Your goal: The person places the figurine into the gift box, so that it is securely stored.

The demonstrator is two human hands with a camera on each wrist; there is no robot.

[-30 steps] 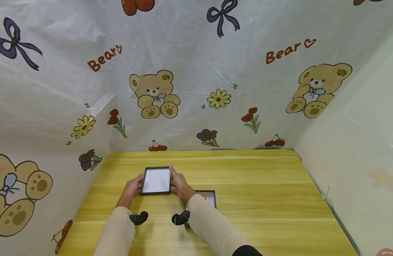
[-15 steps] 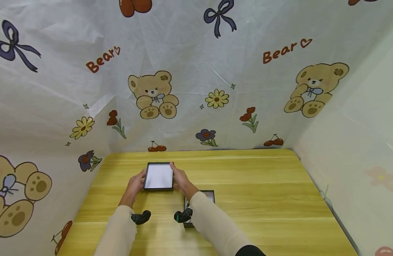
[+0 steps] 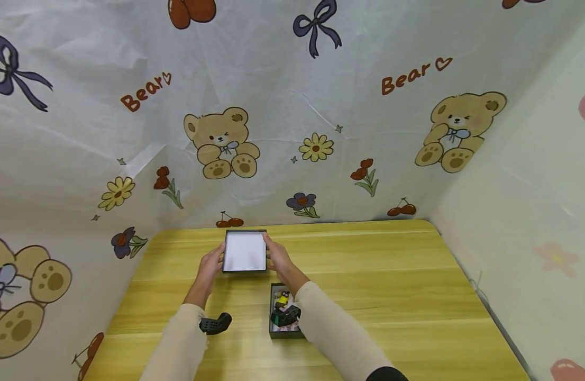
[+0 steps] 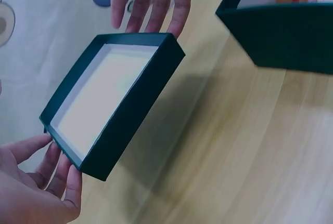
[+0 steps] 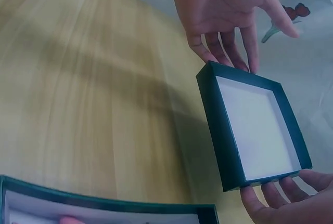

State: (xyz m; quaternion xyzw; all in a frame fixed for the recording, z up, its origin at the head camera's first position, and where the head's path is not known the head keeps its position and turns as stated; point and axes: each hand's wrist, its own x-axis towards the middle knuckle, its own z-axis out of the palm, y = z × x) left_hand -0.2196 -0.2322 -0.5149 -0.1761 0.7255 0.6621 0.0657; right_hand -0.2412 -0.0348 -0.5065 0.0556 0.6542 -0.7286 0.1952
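Note:
A shallow, dark green square box lid [image 3: 245, 251] with a white inside is held up over the back of the table, its hollow side facing me. My left hand [image 3: 210, 267] holds its left edge, and my right hand [image 3: 280, 259] holds the right edge with the thumb near the upper corner. In both wrist views, fingers reach behind the lid's sides. Nearer to me stands a deeper dark green box [image 3: 288, 335], partly covered by my right forearm. Inside it lie small toy figures, among them a yellow one [image 3: 283, 300].
The wood-grain table [image 3: 392, 286] stretches widely to the right of the box. A white cloth [image 3: 268, 79] printed with bears and flowers hangs behind the table and along the left. Black wrist cameras [image 3: 216, 324] sit on both wrists.
Both hands have carried the lid up and to the right, toward the back edge. More of the toy box shows beside my right forearm. The view has turned slightly right.

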